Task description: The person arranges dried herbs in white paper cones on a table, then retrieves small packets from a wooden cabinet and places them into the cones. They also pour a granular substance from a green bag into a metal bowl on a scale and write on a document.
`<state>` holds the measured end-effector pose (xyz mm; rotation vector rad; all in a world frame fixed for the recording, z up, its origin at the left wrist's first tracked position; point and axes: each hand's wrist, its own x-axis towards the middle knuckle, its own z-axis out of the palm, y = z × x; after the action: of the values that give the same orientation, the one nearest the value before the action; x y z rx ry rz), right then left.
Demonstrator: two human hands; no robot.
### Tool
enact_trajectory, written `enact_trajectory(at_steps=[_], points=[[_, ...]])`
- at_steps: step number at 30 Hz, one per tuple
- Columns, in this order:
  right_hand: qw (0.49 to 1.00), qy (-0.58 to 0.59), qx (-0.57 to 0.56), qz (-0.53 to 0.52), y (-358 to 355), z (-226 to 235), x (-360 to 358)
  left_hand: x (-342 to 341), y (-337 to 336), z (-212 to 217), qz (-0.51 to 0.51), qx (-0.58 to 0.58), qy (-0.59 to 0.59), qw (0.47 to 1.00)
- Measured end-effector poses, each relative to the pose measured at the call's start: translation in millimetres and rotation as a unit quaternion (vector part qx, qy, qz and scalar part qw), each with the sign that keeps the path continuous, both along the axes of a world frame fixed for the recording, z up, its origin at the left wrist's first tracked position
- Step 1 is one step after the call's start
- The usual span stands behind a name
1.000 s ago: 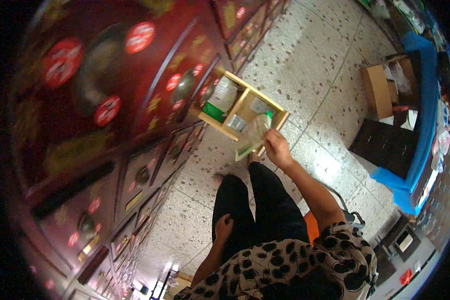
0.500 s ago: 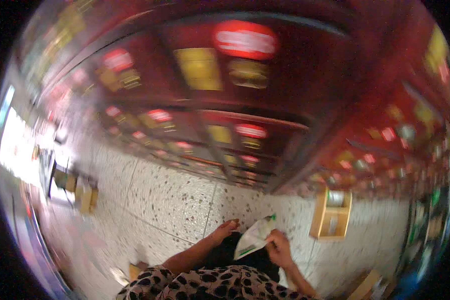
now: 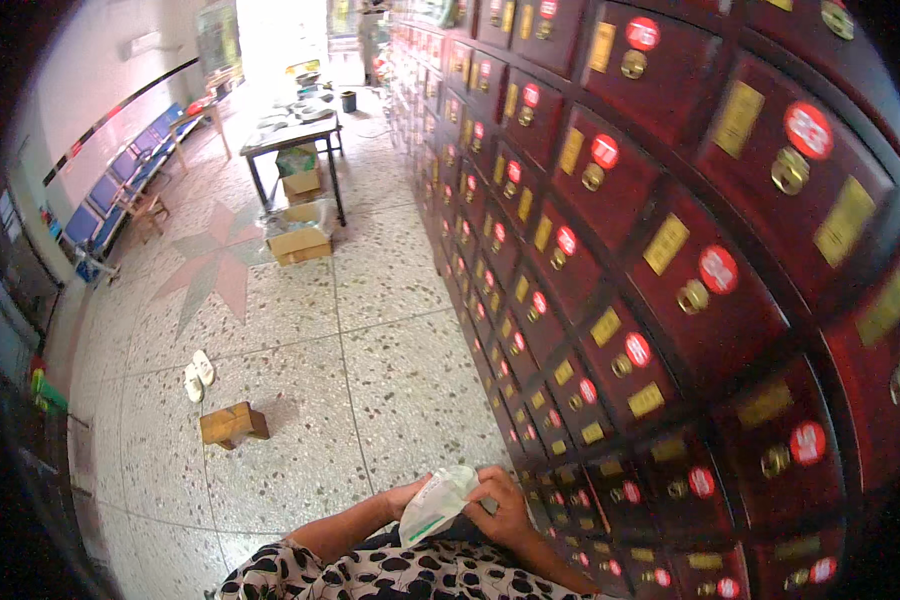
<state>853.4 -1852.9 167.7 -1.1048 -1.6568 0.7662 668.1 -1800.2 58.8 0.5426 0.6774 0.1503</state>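
Note:
A small whitish plastic bag (image 3: 438, 505) with a green strip along its lower edge is in front of my body, low in the view. My right hand (image 3: 500, 508) grips its right side, fingers pinched on the upper corner. My left hand (image 3: 403, 497) is closed at the bag's left edge; some of its fingers are hidden behind the bag. What the bag contains, if anything, cannot be made out. Close by on the right rises a tall dark-red cabinet (image 3: 670, 330) of many small drawers, each with a brass pull, a red round tag and a yellow label.
A low wooden stool (image 3: 235, 425) and a pair of white slippers (image 3: 198, 375) are on the speckled floor (image 3: 300, 370) to the left. Farther off stand a black-legged table (image 3: 290, 133), an open cardboard box (image 3: 300, 240) and blue seats (image 3: 135, 160) along the wall.
My view has turned left, so the cabinet now lies to the right and the room opens ahead. My left hand, apart from the bag before, has come to its edge.

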Motion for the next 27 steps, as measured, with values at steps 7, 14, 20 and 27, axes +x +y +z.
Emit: enact_trajectory(at_steps=[7, 14, 20, 27], points=[[0.988, -0.031, 0.098, 0.117, 160, 12, -1, -2, 109, -11, 0.132, -0.137, -0.283, 0.94], [0.966, -0.029, 0.128, 0.225, 319, 7, -47, -30, 221, -10, 0.273, -0.136, -0.206, 0.93], [0.956, -0.012, 0.185, 0.229, 458, -6, -97, -84, 343, -25, 0.316, -0.131, -0.144, 0.929], [0.966, -0.062, 0.158, 0.194, 618, 31, -140, -146, 514, -4, 0.287, -0.114, -0.134, 0.942]])
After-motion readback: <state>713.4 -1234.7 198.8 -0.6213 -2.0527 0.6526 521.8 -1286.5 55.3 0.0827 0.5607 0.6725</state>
